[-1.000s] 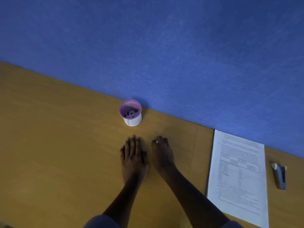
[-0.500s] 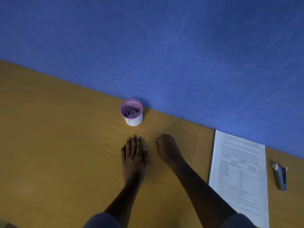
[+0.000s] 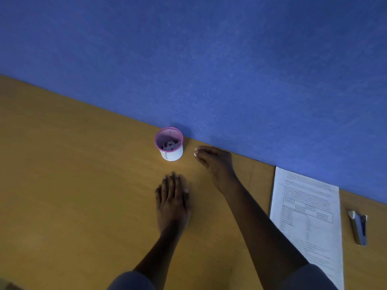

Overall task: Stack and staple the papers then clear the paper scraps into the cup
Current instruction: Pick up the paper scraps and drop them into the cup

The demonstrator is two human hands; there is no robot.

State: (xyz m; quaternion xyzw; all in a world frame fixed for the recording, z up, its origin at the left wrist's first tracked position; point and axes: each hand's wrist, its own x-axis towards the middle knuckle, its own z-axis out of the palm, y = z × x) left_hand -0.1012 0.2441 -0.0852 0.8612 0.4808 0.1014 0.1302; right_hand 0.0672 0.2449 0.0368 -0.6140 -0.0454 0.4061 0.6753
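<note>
Our table (image 3: 73, 185) runs back to a wall panel (image 3: 209, 59) standing behind it. The cup (image 3: 170, 152) stands at the back of the table, close to the panel, with paper scraps (image 3: 170, 145) lying in it. Our right hand (image 3: 215, 162) is just right of the cup, near it but apart. Our left hand (image 3: 172, 197) lies flat on the table in front of the cup, nearer us and left of our right forearm. Well to the right, the papers (image 3: 307, 216) lie on the table, their far edge by the panel. The stapler (image 3: 358, 227) lies just right of the papers, apart from them.
</note>
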